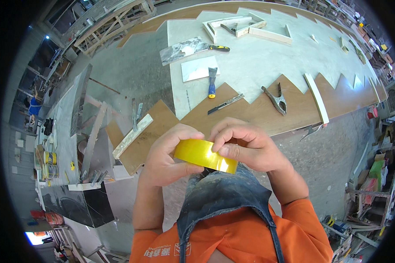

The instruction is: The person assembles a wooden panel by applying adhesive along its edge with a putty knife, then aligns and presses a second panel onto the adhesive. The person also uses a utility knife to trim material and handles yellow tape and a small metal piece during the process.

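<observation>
A roll of yellow tape (199, 153) is held up in front of my apron, between both hands. My left hand (169, 153) wraps round its left side, thumb below and fingers above. The fingertips of my right hand (245, 144) pinch the top and right part of the roll; whether they grip a loose tape end cannot be made out. Just beyond my hands lies a brown board (254, 111) with a zigzag far edge. A metal spring clamp (276, 100) and a utility knife (226, 104) rest on it.
A blue-handled scraper (212, 83) lies by a white tile (196, 69); a yellow-and-black-handled trowel (219, 48) is farther back. White frame pieces (250, 28) sit on the pale worktop. A white strip (316, 97) crosses the board at right. Stone slabs (66, 114) and more tape rolls (50, 164) are at left.
</observation>
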`<action>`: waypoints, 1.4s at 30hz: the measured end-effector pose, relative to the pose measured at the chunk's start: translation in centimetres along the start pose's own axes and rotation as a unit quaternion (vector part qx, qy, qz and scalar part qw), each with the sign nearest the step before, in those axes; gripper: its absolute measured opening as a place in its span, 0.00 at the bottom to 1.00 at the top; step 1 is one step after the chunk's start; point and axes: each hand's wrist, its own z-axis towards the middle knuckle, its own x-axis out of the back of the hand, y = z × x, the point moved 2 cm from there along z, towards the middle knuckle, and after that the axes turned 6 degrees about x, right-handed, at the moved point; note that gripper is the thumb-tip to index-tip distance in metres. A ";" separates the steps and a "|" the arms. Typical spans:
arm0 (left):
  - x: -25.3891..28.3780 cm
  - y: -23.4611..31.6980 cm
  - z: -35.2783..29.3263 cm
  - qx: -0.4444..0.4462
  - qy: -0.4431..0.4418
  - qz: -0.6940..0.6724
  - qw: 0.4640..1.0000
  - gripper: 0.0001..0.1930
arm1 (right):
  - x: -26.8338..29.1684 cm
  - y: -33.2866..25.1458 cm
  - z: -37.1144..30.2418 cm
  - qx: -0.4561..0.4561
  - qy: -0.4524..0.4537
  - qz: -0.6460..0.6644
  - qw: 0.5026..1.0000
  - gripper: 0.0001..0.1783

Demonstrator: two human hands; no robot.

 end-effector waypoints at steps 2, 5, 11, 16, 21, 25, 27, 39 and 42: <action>0.3 -0.4 0.0 0.002 0.012 0.020 1.000 0.30 | -0.2 0.2 0.1 -0.007 0.007 -0.030 1.000 0.03; 0.8 -1.1 0.0 0.023 0.025 0.021 0.999 0.31 | -0.5 0.9 0.2 -0.016 0.039 -0.014 0.999 0.02; 0.5 -2.4 -0.5 0.052 0.064 -0.155 0.984 0.35 | -1.7 2.7 -0.8 -0.047 0.102 0.193 0.975 0.03; -2.5 3.5 -0.2 -0.019 0.151 0.401 0.903 0.28 | -1.7 3.1 0.1 -0.070 0.108 0.042 0.991 0.04; -3.8 2.6 -0.7 0.010 0.197 0.412 0.890 0.13 | -1.6 3.6 0.3 -0.008 0.034 -0.054 0.998 0.14; -3.4 1.1 -2.1 0.043 0.266 0.302 0.915 0.08 | -2.2 3.3 -0.3 -0.125 0.018 0.010 0.992 0.30; -2.8 0.6 -3.1 0.094 0.280 0.241 0.925 0.06 | -2.2 4.2 -0.6 -0.212 -0.029 0.037 0.976 0.37; -2.6 8.1 -10.1 0.013 0.427 0.134 0.894 0.06 | 4.4 1.0 1.5 0.021 -0.211 -0.272 0.939 0.15; -4.6 14.6 -11.5 -0.128 0.410 0.183 0.884 0.06 | 4.5 -5.6 2.7 0.229 -0.160 -0.278 0.919 0.08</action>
